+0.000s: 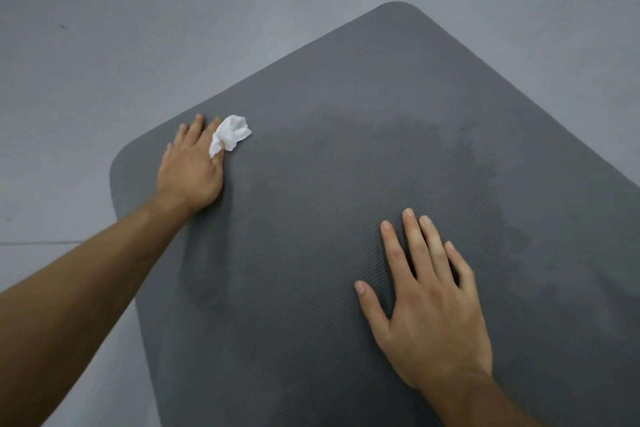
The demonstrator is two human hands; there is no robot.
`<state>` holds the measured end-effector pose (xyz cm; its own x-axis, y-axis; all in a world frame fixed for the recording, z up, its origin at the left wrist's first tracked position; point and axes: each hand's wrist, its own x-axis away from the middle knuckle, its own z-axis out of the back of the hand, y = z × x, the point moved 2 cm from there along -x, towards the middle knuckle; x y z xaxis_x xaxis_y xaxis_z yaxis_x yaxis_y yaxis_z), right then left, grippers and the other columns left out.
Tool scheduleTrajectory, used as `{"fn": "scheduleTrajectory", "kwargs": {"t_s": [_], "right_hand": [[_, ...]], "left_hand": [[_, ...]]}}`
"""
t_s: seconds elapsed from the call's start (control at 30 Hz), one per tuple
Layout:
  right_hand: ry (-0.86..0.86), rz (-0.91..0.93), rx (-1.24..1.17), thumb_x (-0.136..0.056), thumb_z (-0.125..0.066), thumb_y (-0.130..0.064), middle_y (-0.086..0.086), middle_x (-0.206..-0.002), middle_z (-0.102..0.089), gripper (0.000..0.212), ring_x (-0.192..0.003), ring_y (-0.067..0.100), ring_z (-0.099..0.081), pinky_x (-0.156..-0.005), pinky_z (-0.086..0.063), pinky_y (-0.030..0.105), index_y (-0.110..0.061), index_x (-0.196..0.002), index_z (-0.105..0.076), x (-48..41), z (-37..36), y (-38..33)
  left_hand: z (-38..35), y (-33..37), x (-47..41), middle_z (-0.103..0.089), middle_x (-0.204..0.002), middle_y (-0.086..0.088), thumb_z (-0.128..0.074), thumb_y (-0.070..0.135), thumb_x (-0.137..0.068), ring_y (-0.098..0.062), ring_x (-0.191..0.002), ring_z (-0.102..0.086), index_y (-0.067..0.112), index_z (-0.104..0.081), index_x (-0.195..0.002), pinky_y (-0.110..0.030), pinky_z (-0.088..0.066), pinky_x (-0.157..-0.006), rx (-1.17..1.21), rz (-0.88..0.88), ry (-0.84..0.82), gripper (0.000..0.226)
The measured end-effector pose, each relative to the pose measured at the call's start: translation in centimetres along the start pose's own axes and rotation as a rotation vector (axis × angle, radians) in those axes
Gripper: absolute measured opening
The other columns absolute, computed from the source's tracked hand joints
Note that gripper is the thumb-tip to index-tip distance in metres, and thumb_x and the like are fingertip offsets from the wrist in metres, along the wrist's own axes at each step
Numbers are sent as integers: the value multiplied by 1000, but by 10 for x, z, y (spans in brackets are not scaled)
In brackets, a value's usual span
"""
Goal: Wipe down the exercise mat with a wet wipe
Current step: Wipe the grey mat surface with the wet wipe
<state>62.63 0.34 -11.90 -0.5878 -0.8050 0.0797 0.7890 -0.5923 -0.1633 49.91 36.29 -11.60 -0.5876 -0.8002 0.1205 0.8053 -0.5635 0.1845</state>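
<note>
While the dark grey ribbed foam exercise mat [346,218] lies flat and diagonal on the pale grey floor [138,28], a crumpled white wet wipe [230,135] sits on it near its rounded left corner. The wipe is caught under and between the fingers [194,126] of the left hand [190,170], which presses palm-down on the mat, fingers close together around the wipe. Darker damp patches show across the mat's middle and toward its right edge. Nearer the mat's near side, the right hand [433,315] rests flat, palm down, fingers slightly spread, holding nothing.
</note>
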Motion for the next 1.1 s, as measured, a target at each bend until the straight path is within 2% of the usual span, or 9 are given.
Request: {"fn": "scheduleTrajectory", "kwargs": {"t_s": [0.1,0.23,0.47,0.53,0.67,0.83,0.9,1.0,1.1], "right_hand": [[-9,-2,-7,-99,-29,-68,3,-172,-14,78,-159,19,-9,-126,-16,45,-23,-163,-25,0,0,1],[-10,-2,-22,-98,-31,-68,3,-172,-15,79,-159,20,-10,-126,-16,45,-23,-162,-27,-1,1,0],[-6,-6,-61,-97,-35,-66,5,-171,-16,78,-158,21,-12,-126,-18,47,-22,-162,-28,-1,1,2],[-7,-5,-79,-97,-35,-65,5,-171,-16,78,-158,21,-11,-126,-17,47,-23,-162,-27,-1,0,2],[-5,-6,-93,-99,-33,-66,4,-172,-12,77,-159,20,-7,-126,-16,47,-23,-163,-24,-1,-1,2],[-13,-1,-77,-101,-28,-67,4,-172,-9,77,-159,20,-4,-127,-16,47,-23,-163,-21,-1,-3,2],[-15,-1,-72,-100,-28,-66,4,-172,-9,77,-159,20,-5,-127,-15,47,-23,-163,-21,0,-3,2],[-11,-5,-75,-100,-31,-66,4,-172,-11,77,-159,20,-6,-127,-14,46,-23,-163,-23,-1,-2,2],[-8,-13,-81,-98,-32,-65,4,-172,-12,79,-159,19,-6,-127,-14,46,-20,-162,-25,-2,-1,1]], "left_hand": [[-11,56,-1,-17,-170,-9,-34,28,-109,-37,-156,-14,23,-27,-162,-56,-16,-125,17,-135,2,54],[-31,120,40,-10,-172,6,-30,33,-110,-21,-159,-3,34,-20,-163,-43,-7,-127,10,-364,-33,54],[-39,122,102,0,-172,16,-30,37,-106,-11,-158,4,40,-10,-163,-34,1,-128,-114,-759,-164,60],[-33,103,84,-4,-172,15,-25,42,-107,-11,-158,0,40,-13,-163,-40,-7,-128,-112,-730,-151,57],[-20,77,19,-16,-171,5,-15,53,-105,-22,-158,-11,31,-23,-162,-53,-16,-125,-36,-442,-88,62],[-24,100,-31,-18,-170,-7,-30,33,-109,-35,-156,-12,25,-26,-161,-62,-16,-123,4,-245,2,52],[-28,118,-22,-17,-171,-7,-33,30,-110,-35,-157,-12,26,-27,-161,-60,-15,-124,15,-302,-12,52],[-35,147,19,-17,-171,-3,-29,31,-110,-29,-158,-11,30,-27,-162,-53,-14,-124,-14,-536,-64,52],[-45,169,78,-7,-172,7,-30,33,-105,-17,-159,0,37,-17,-163,-40,-4,-127,-71,-765,-144,59]]}}
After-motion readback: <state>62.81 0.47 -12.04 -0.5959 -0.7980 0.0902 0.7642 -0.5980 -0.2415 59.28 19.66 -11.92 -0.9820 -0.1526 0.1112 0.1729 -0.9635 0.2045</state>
